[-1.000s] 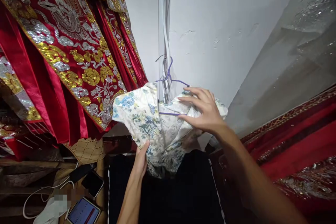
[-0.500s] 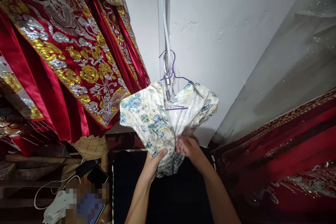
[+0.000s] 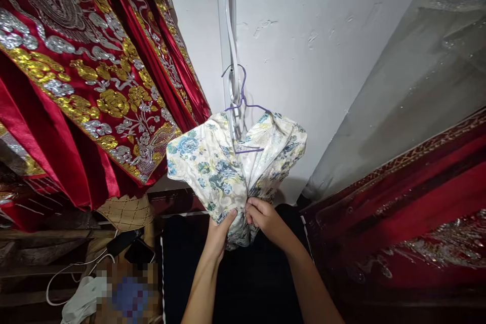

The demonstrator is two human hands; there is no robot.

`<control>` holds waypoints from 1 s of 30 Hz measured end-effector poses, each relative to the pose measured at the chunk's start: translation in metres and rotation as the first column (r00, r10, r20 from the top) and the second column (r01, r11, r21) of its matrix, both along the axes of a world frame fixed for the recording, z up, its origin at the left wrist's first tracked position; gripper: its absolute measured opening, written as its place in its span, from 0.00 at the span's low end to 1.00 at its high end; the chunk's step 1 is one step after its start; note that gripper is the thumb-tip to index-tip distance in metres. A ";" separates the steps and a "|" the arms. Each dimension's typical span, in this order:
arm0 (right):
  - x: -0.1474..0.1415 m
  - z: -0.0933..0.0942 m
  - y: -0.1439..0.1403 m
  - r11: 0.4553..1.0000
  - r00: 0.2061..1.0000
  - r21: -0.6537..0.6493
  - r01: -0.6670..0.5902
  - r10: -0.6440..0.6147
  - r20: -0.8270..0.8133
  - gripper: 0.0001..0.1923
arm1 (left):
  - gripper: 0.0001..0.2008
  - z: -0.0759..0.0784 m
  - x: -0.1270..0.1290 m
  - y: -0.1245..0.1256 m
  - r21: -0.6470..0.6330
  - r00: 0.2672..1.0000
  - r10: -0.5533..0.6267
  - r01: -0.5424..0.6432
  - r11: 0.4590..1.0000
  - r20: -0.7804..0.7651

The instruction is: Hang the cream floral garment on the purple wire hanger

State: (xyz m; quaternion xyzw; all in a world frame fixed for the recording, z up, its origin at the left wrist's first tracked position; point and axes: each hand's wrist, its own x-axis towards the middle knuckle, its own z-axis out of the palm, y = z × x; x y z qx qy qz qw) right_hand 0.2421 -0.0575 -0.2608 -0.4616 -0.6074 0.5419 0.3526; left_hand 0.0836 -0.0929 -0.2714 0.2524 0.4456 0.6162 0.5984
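Observation:
A cream blouse (image 3: pixel 216 162) with blue, green and yellow flowers hangs in front of me on a purple wire hanger (image 3: pixel 243 96). Its V-shaped front is open at the top and drawn together lower down. My left hand (image 3: pixel 220 233) grips the lower left of the front, thumb on the outside and the other fingers hidden behind the cloth. My right hand (image 3: pixel 261 216) is closed, its fingertips pinching the front edge of the blouse near the middle. Whether a button or other fastener lies under those fingertips cannot be made out.
White straps (image 3: pixel 231 25) hang down the white wall (image 3: pixel 296 25) behind the hanger. At left hangs a red costume (image 3: pixel 114 104) with gold and silver sequins. Clear plastic sheeting (image 3: pixel 398 91) covers red garments at right. A phone (image 3: pixel 139 253) and white cable lie lower left.
My right hand has moved slightly left and closed on the blouse's front edge; it was blurred and looser before. The whole view has shifted a little, with the blouse now slightly farther left.

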 end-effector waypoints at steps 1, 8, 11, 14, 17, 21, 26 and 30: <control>0.000 0.000 0.000 1.000 1.000 0.003 0.004 -0.004 0.004 0.15 | 0.35 0.000 0.001 0.000 -0.002 1.000 0.010 -0.010 1.000 0.006; -0.006 -0.007 -0.003 1.000 1.000 0.010 -0.016 0.015 0.008 0.13 | 0.37 -0.001 0.002 -0.001 -0.010 1.000 0.003 -0.003 1.000 0.028; -0.008 -0.008 -0.004 0.999 0.999 0.046 -0.027 0.028 -0.025 0.11 | 0.36 0.000 0.002 0.000 -0.007 0.999 0.008 -0.008 1.000 0.043; -0.009 -0.007 -0.005 0.994 0.998 0.105 -0.026 0.032 -0.050 0.11 | 0.36 0.001 0.002 0.000 -0.005 0.997 0.017 -0.016 1.000 0.072; -0.009 -0.007 -0.005 0.991 0.998 0.134 0.009 -0.001 -0.057 0.11 | 0.36 0.004 0.003 -0.001 -0.016 0.996 0.014 -0.013 1.000 0.093; -0.009 -0.003 -0.005 0.976 0.994 0.185 0.111 -0.110 -0.016 0.11 | 0.33 0.002 0.002 0.001 -0.015 0.999 0.012 -0.011 1.000 0.051; -0.003 0.010 -0.006 0.948 0.976 0.260 0.182 -0.206 0.066 0.14 | 0.38 -0.022 0.009 0.005 0.101 0.870 0.390 -0.378 0.920 -0.302; -0.004 0.011 -0.005 0.967 0.985 0.198 0.163 -0.171 0.026 0.12 | 0.41 -0.037 0.028 -0.001 0.408 0.600 0.555 -0.377 0.831 -0.577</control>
